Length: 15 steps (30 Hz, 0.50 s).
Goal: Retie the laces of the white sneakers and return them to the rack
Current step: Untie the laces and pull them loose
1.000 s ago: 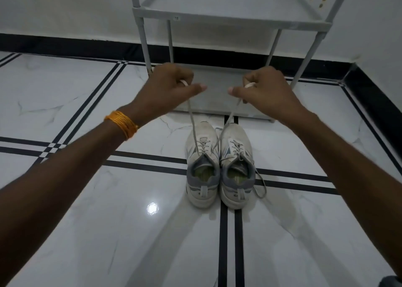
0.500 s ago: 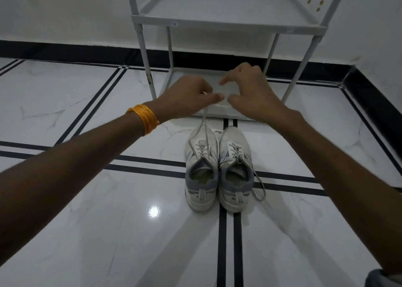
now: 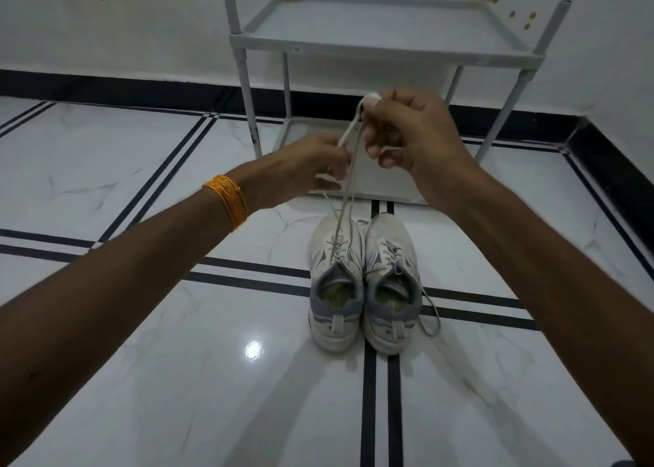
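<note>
Two white sneakers with grey collars stand side by side on the floor, heels toward me: the left sneaker [image 3: 336, 282] and the right sneaker [image 3: 391, 286]. Both ends of the left sneaker's lace [image 3: 348, 197] run up from it to my hands. My left hand [image 3: 304, 172] pinches one strand low down. My right hand [image 3: 410, 130] is higher and pinches a folded loop of the lace at its fingertips. The right sneaker's lace [image 3: 430, 310] trails loose on the floor beside it.
A grey two-tier shoe rack [image 3: 385, 52] stands against the wall just beyond the sneakers, its lower shelf [image 3: 371, 186] behind my hands. The floor is glossy white marble with black stripes. A black skirting runs along the walls, with a corner at the right.
My hands came together from apart over the left sneaker. My right hand has since risen, lifting a loop of lace, while my left hand dropped slightly.
</note>
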{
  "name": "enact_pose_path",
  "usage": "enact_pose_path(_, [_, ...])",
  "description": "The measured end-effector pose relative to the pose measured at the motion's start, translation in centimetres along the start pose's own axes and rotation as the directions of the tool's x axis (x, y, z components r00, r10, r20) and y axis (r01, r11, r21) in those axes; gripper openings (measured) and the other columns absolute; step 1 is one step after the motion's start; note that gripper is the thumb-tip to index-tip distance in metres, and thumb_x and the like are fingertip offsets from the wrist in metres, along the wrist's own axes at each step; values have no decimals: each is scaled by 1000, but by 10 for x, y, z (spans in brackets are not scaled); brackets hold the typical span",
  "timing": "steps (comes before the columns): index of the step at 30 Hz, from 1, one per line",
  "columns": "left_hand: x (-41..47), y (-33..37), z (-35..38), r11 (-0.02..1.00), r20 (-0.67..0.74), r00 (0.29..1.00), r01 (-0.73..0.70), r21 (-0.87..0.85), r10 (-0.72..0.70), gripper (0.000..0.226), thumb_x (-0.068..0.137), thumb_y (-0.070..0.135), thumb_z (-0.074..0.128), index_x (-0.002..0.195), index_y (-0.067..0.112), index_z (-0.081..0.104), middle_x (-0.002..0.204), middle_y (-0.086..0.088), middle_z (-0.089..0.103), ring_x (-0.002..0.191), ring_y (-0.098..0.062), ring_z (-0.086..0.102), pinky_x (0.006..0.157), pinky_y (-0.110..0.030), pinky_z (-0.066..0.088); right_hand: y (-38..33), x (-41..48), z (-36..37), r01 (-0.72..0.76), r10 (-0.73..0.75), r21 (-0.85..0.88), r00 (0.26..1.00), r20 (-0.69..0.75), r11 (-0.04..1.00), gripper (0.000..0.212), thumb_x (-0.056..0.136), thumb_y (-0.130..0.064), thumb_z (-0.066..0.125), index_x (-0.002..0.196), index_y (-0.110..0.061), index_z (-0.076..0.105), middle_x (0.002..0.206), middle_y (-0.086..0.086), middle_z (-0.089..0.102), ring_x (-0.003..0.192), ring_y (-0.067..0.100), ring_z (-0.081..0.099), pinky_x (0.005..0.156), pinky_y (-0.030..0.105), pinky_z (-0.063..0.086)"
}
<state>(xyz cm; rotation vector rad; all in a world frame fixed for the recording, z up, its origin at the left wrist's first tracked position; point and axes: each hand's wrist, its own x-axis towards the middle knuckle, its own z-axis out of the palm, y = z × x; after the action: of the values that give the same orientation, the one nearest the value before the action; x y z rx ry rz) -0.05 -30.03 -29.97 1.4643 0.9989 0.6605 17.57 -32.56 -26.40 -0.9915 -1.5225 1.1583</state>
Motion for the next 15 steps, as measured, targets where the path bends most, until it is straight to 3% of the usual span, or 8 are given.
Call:
enact_pose_path(2, [3,-5,12,975,-76,997,-3,221,20,46,71,7,71,113,8,52,103,-9,53,90,-20,56,85,-31,54,-9,5,5,2,-4,106,1000,22,994,17,98,-17,52,86,-8,62,71,6,64,58,16,60,50,23,47])
enact_pose_path(4, [6,-7,30,895,-235,950,-84,437,204,46,71,-1,73,110,11,50,93,1,49,80,-13,51,70,-19,49,-11,10,10,-6,2,169,1000,25,986,15,98,-14,52,93,-5,63,76,9,66,65,18,64,55,23,51])
enact_pose_path(7, [9,-10,44,583,-288,784,-114,805,550,38,79,-7,60,114,3,49,81,3,46,68,-15,46,54,-12,32,-1,15,12,-40,61,337,997,-53,941,14,97,-12,53,96,-3,64,79,10,68,69,17,68,62,23,56])
enact_pose_path(11, [5,-11,36,456,-297,649,-86,886,700,28,91,8,59,116,1,47,66,1,50,47,-15,48,42,-20,38,23,20,1,-102,237,606,960,-148,789,9,96,-7,54,92,-3,62,79,11,68,74,19,69,68,25,59])
enact_pose_path(15, [-3,-19,34,305,-119,655,-177,936,746,17,91,20,65,85,6,57,64,0,51,51,-14,46,49,-21,34,57,18,-3,-324,560,743,825,-81,585,12,95,1,51,99,6,61,87,16,63,78,22,65,64,26,62])
